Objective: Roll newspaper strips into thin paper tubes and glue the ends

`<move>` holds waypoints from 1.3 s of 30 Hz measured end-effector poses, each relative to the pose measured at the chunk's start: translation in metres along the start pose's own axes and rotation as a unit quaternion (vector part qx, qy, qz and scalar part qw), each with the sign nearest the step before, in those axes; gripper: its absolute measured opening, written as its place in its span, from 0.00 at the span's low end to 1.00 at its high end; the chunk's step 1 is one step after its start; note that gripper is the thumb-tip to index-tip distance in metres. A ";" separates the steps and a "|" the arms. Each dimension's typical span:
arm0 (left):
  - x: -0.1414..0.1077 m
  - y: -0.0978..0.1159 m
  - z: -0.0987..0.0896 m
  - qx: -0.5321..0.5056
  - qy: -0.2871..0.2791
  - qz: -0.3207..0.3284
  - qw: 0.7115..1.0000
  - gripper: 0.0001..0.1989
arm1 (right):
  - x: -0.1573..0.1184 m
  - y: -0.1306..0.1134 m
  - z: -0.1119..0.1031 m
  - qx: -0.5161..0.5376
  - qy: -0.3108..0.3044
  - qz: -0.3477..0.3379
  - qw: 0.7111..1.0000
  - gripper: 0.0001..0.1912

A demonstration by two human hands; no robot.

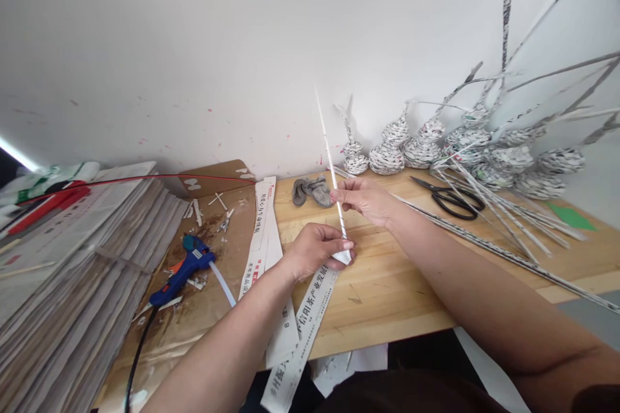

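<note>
A thin rolled paper stick stands tilted above the wooden table, its lower end widening into a flat newspaper strip. My left hand is closed around the bottom of the roll, where strip and stick meet. Higher up, my right hand pinches the stick between thumb and fingers. The strip's printed tail runs down from my left hand and over the table's front edge. More cut newspaper strips lie left of my left hand. Behind my hands sits a crumpled grey cloth.
A stack of newspapers fills the left side. Beside it a blue glue gun rests on stained brown board. Black scissors, loose paper sticks and several woven paper gourds occupy the right. A white wall closes the back.
</note>
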State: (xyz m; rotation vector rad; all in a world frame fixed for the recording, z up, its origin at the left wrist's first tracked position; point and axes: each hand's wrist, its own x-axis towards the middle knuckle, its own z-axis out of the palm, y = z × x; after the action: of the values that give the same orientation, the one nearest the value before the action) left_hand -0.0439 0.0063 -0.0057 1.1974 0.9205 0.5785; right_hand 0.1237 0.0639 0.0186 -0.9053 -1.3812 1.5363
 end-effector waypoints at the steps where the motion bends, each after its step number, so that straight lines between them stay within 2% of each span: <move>1: 0.000 0.000 0.000 -0.003 0.003 0.002 1.000 0.17 | 0.000 0.000 0.000 0.005 -0.013 0.002 1.000 0.10; 4: 0.001 0.000 -0.001 -0.014 0.007 0.006 1.000 0.17 | -0.001 -0.001 0.001 0.002 -0.089 0.023 0.996 0.12; 5: 0.001 0.000 0.000 -0.014 0.006 0.005 1.000 0.17 | -0.001 -0.001 0.001 0.000 -0.093 0.025 0.995 0.12; 9: 0.000 0.001 0.000 0.001 0.001 -0.002 1.000 0.18 | -0.001 -0.001 0.004 0.029 0.000 0.002 1.000 0.09; 11: -0.001 0.002 0.000 0.007 0.002 -0.003 1.000 0.18 | -0.001 -0.001 0.003 0.040 -0.006 0.001 0.999 0.10; 14: -0.001 0.004 0.000 0.007 0.005 -0.003 1.000 0.18 | -0.001 -0.002 0.002 0.024 -0.066 0.013 0.997 0.13; 19: -0.002 0.003 0.001 0.002 -0.008 0.007 1.000 0.18 | 0.000 0.000 0.001 0.008 -0.001 -0.006 1.000 0.12; 24: -0.001 0.001 0.000 0.011 -0.023 0.004 1.000 0.18 | -0.002 0.001 0.001 -0.008 -0.107 0.026 0.994 0.14; 30: -0.002 0.003 -0.001 0.005 -0.024 0.007 1.000 0.17 | 0.000 0.003 0.001 0.003 -0.042 0.005 0.999 0.11; 35: -0.001 0.001 -0.002 -0.002 -0.034 0.012 0.999 0.17 | -0.004 -0.002 0.001 -0.067 -0.107 0.015 0.992 0.14; 36: -0.001 0.001 -0.002 -0.001 -0.035 0.013 0.999 0.17 | -0.004 -0.003 0.003 -0.090 -0.098 0.007 0.991 0.15; 39: -0.001 0.000 -0.001 -0.004 -0.032 0.016 0.999 0.18 | -0.003 -0.001 0.009 -0.135 -0.018 -0.031 0.990 0.16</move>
State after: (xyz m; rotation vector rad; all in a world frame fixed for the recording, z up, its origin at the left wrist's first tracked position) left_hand -0.0455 0.0064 -0.0060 1.2193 0.8453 0.5646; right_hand 0.1169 0.0574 0.0205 -0.9907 -1.6562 1.3452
